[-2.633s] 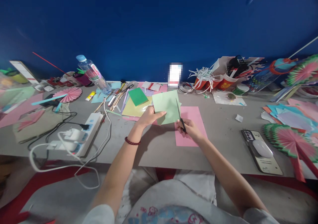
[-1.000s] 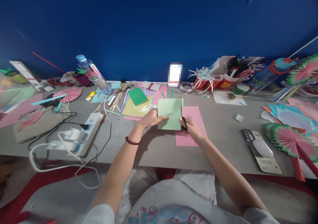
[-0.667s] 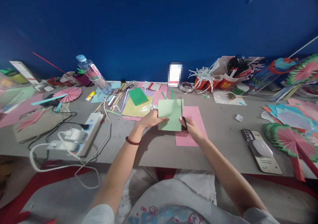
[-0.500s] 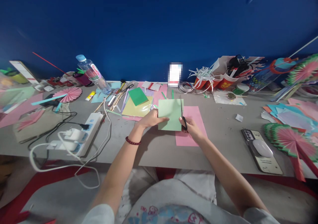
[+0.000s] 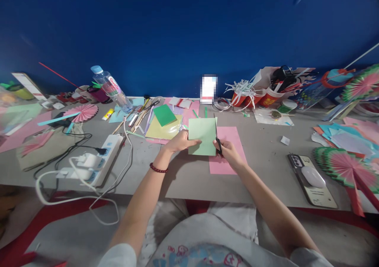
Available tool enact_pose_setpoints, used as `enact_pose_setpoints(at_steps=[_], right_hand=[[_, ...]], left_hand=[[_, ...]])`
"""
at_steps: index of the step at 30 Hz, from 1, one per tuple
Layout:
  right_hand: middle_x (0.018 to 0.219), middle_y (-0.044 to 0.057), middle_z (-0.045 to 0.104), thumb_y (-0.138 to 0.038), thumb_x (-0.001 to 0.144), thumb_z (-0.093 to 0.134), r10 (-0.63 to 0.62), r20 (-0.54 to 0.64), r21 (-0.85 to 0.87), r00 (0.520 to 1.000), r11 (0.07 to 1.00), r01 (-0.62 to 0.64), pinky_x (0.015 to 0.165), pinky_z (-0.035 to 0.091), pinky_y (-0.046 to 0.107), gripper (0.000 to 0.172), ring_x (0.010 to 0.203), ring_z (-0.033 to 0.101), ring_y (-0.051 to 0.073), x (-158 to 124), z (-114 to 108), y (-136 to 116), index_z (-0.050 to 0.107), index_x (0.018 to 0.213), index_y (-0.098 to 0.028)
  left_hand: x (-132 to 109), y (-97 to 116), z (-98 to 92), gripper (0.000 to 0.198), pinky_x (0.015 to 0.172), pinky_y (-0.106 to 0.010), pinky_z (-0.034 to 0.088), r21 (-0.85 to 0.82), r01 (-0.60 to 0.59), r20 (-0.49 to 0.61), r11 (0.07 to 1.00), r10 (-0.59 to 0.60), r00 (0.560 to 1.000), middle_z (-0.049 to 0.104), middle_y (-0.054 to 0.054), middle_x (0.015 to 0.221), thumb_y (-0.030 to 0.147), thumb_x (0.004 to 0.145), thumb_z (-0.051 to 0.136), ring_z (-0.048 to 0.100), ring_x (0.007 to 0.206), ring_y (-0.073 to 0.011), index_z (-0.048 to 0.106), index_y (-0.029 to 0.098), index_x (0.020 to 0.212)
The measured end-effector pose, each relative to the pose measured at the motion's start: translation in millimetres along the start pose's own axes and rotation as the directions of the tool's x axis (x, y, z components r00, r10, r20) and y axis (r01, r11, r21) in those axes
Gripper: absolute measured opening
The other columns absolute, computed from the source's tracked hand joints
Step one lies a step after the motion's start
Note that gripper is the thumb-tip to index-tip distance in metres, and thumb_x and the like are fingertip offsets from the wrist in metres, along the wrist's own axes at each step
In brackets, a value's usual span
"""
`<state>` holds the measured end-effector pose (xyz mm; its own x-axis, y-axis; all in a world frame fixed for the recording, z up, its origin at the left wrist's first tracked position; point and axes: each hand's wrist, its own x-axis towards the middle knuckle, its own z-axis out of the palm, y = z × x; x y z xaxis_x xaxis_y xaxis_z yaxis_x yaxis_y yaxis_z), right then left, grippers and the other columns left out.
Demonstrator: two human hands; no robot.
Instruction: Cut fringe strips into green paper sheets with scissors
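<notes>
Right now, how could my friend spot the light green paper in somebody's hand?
From the blue wall, look down to the grey table. In the middle, the left hand grips the light green paper, with scissors at its right edge. It's the pale one being held; the pink sheet and dark green square just lie there.

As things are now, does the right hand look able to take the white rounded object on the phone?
Probably yes: the white rounded object lies uncovered on the phone, to the right of the right hand. However, that hand holds the scissors and would likely need to set them down first.
</notes>
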<state>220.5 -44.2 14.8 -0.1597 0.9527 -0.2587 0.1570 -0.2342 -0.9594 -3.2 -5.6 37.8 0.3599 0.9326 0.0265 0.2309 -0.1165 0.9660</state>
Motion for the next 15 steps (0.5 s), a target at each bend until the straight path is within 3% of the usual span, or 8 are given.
enact_pose_setpoints(at_steps=[6,10,15], right_hand=[[0.053,0.000,0.056,-0.071,0.074,0.056,0.024,0.032,0.044,0.999,0.999,-0.026,0.033,0.028,0.020,0.054,0.037,0.041,0.007,-2.5,1.1,-4.6,0.050,0.066,-0.018],[0.056,0.000,0.055,-0.070,0.079,0.050,-0.012,0.152,0.060,0.988,0.998,0.003,0.034,0.028,0.019,0.054,0.039,0.043,0.006,-5.0,2.2,-8.9,0.053,0.072,-0.017],[0.059,-0.001,0.055,-0.068,0.078,0.052,0.022,0.230,0.045,0.973,0.998,-0.033,0.036,0.028,0.018,0.051,0.043,0.045,0.007,-8.2,5.1,-11.3,0.053,0.076,-0.017]], left_hand=[[1.4,5.7,0.9,0.034,0.062,-0.033,0.051,-0.061,0.044,-0.030,0.997,-0.046,0.999,0.069,-0.006,0.071,0.044,0.064,0.076,0.066,0.071,-0.0244,0.070,0.016,0.083],[5.8,7.2,0.5,0.041,0.073,-0.033,0.053,-0.178,0.003,-0.204,0.984,-0.040,0.978,0.072,-0.010,0.096,0.044,0.069,0.074,0.067,0.088,-0.0254,0.070,0.014,0.096],[10.1,7.3,-2.1,0.049,0.076,-0.033,0.053,-0.305,-0.034,-0.430,0.952,-0.106,0.897,0.072,-0.012,0.099,0.049,0.063,0.077,0.067,0.092,-0.0265,0.071,0.012,0.095]])
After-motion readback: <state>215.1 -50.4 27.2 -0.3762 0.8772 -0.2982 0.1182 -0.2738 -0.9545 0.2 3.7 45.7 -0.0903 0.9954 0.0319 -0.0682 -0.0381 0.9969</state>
